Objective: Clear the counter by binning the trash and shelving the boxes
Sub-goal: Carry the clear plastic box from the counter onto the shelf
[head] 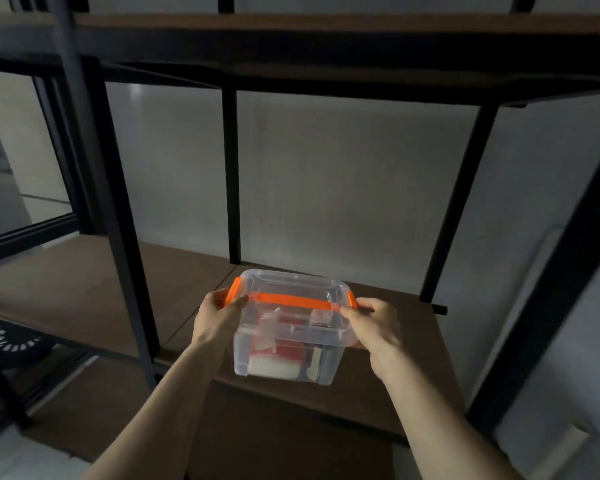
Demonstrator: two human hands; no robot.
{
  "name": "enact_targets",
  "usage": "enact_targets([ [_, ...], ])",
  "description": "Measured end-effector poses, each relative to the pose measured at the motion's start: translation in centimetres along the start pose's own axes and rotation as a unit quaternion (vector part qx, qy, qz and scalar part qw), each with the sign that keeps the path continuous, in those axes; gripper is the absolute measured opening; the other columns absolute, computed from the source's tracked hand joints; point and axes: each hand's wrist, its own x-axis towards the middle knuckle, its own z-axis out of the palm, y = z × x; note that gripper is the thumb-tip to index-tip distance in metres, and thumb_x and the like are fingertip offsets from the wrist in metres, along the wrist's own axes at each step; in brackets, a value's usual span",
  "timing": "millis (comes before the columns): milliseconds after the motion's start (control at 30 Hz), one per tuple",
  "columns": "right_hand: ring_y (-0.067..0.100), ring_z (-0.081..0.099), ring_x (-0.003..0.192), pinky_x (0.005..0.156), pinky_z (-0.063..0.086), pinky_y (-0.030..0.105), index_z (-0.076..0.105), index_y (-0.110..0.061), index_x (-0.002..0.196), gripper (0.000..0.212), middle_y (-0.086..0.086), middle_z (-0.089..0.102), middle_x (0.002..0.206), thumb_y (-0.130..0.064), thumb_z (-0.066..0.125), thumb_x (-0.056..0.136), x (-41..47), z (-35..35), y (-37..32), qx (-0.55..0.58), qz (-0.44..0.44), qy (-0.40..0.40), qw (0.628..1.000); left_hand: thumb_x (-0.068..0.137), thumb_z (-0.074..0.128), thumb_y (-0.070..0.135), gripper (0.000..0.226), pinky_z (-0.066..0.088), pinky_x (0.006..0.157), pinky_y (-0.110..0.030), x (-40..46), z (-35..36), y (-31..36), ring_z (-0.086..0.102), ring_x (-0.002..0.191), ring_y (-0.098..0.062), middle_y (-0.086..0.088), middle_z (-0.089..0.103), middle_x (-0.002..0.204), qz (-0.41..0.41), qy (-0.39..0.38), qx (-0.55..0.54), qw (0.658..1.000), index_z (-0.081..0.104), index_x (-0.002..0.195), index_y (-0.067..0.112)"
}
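— Now holding what, where?
— Gripping box (291, 327) over shelf (413, 341) front edge, left hand (219, 318) and right hand (371, 327) closed on opposite latch ends.
— Why both?
— Probably keeping it level, lowering onto shelf.

One clear plastic box (291, 327) with one orange handle (291, 301) and two orange clips; two hands (left hand (219, 318), right hand (374, 327)); two wooden shelf boards (378, 386) in view.
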Motion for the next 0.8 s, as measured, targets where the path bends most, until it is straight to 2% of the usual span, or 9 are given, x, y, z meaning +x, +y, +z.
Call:
enact_targets([
  [133,0.023,0.067,0.104,0.092,0.059,0.048,0.072,-0.020,0.115,0.039,0.003,0.071,0.116,-0.032,0.082,0.079,5.5,4.2,-0.8,0.000,0.016,0.010,1.000,0.091,0.068,0.029,0.045,0.056,0.093,-0.048,6.9,0.3,0.0,0.068,0.099,-0.026,-0.008,0.070,0.112,-0.011,0.006,0.022,1.000,0.057,0.130,0.012],
  [267,0.021,0.069,0.100,0.089,0.060,0.049,0.072,-0.025,0.111,0.044,-0.003,0.072,0.107,-0.043,0.086,0.073,9.2,7.8,-0.6,-0.002,0.034,-0.006,0.999,0.090,0.068,0.023,0.044,0.057,0.091,-0.048,12.9,0.3,-1.1,0.070,0.095,-0.025,-0.006,0.070,0.109,-0.026,-0.004,0.035,0.999,0.057,0.131,0.011],
  [367,0.017,0.068,0.096,0.087,0.059,0.043,0.071,-0.027,0.106,0.032,-0.007,0.072,0.100,-0.036,0.084,0.078,11.2,10.1,0.0,-0.007,0.057,-0.027,0.998,0.091,0.065,0.019,0.031,0.058,0.085,-0.044,16.6,0.4,-2.5,0.070,0.091,-0.024,-0.006,0.072,0.103,-0.039,-0.026,0.064,0.997,0.062,0.122,0.013],
  [467,0.011,0.065,0.090,0.077,0.054,0.034,0.065,-0.032,0.091,0.015,-0.011,0.066,0.092,-0.029,0.079,0.085,12.7,12.3,0.7,-0.011,0.078,-0.032,0.996,0.093,0.062,0.016,0.016,0.056,0.068,-0.034,19.8,0.4,-4.2,0.069,0.081,-0.019,0.000,0.072,0.089,-0.045,-0.046,0.099,0.993,0.066,0.108,0.019],
  [533,0.005,0.059,0.080,0.073,0.051,0.030,0.057,-0.034,0.084,0.021,-0.014,0.061,0.086,-0.025,0.076,0.088,13.2,13.6,1.3,-0.004,0.095,-0.018,0.995,0.093,0.060,0.015,0.014,0.051,0.062,-0.030,21.8,0.3,-5.4,0.068,0.078,-0.017,0.001,0.071,0.085,-0.035,-0.076,0.133,0.988,0.068,0.103,0.020],
  [633,-0.002,0.054,0.076,0.060,0.045,0.022,0.057,-0.031,0.097,0.022,-0.016,0.057,0.085,-0.022,0.075,0.089,13.5,15.0,2.3,-0.007,0.114,-0.003,0.993,0.092,0.059,0.011,0.019,0.051,0.063,-0.031,24.0,0.5,-7.0,0.069,0.080,-0.020,0.000,0.072,0.086,-0.035,-0.100,0.151,0.983,0.071,0.105,0.018],
  [700,-0.002,0.054,0.076,0.059,0.043,0.021,0.058,-0.029,0.100,0.021,-0.016,0.057,0.086,-0.024,0.075,0.089,13.8,15.9,3.2,-0.012,0.127,0.004,0.992,0.090,0.060,0.006,0.023,0.053,0.067,-0.033,25.2,0.7,-8.2,0.069,0.081,-0.021,-0.002,0.073,0.089,-0.047,-0.109,0.149,0.982,0.072,0.108,0.016],
  [800,-0.004,0.051,0.075,0.059,0.041,0.020,0.055,-0.031,0.098,0.020,-0.018,0.054,0.085,-0.028,0.074,0.090,14.0,16.9,4.2,-0.022,0.135,0.002,0.991,0.091,0.062,0.006,0.027,0.060,0.081,-0.046,26.5,0.9,-10.2,0.072,0.090,-0.026,-0.007,0.075,0.099,-0.062,-0.134,0.146,0.978,0.071,0.115,0.014],
])
